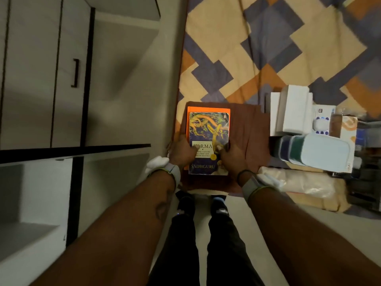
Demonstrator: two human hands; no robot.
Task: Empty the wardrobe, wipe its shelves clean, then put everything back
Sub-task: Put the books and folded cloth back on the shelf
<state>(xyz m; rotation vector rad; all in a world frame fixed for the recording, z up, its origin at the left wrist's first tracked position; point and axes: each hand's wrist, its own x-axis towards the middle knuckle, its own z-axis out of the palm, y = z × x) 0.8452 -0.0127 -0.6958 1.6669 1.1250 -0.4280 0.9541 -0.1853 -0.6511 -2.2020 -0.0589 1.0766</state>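
A blue and yellow paperback titled Karma [208,129] lies on an orange book [188,122], and both sit on a wide brown flat item [250,131]. I carry this stack at waist height, over the bed's near edge. My left hand [181,151] grips the stack's left side with its thumb on the paperback's cover. My right hand [234,158] holds it from the right, thumb also on the cover. The fingers of both hands are hidden under the stack. To my left the wardrobe [123,58] stands open with bare grey shelves.
On the patterned bedsheet [257,38] at the right lie white boxes [292,108], stacked lidded plastic containers [321,151] and a clear bag of fabric [305,182]. A closed wardrobe door with a black handle [75,73] is at the left. My feet stand on the pale floor [309,234].
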